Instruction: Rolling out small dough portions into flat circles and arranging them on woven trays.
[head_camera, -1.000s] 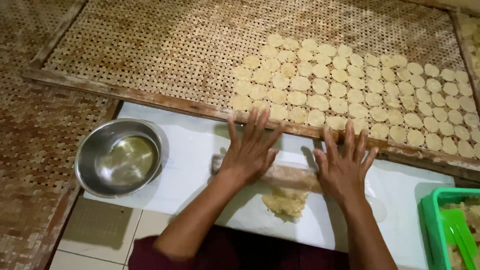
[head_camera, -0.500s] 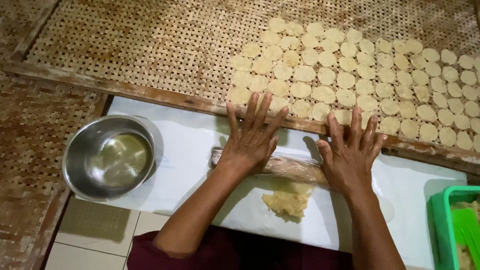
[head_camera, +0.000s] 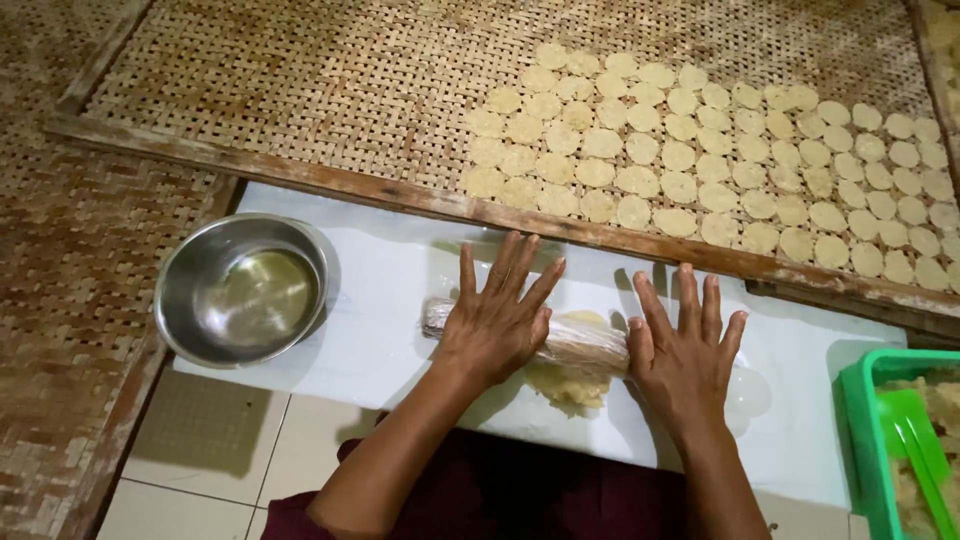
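Below, both hands lie flat with fingers spread, gripping nothing: the left hand (head_camera: 497, 320) and the right hand (head_camera: 685, 350) press palms-down on a plastic-wrapped rolling pin (head_camera: 580, 343) that spans between them, a posture that suits bearing down evenly. Under the pin, just toward the person from the hands, a lump of pale dough (head_camera: 568, 388) lies on a white sheet (head_camera: 390, 300) spread on the floor, likely to keep it clean. Left of the left hand stands a metal bowl (head_camera: 240, 290) holding liquid. Beyond the fingertips, a woven bamboo tray (head_camera: 300, 90) carries rows of flat dough discs (head_camera: 700, 150). Right of the right hand sits a green tub (head_camera: 870, 440).
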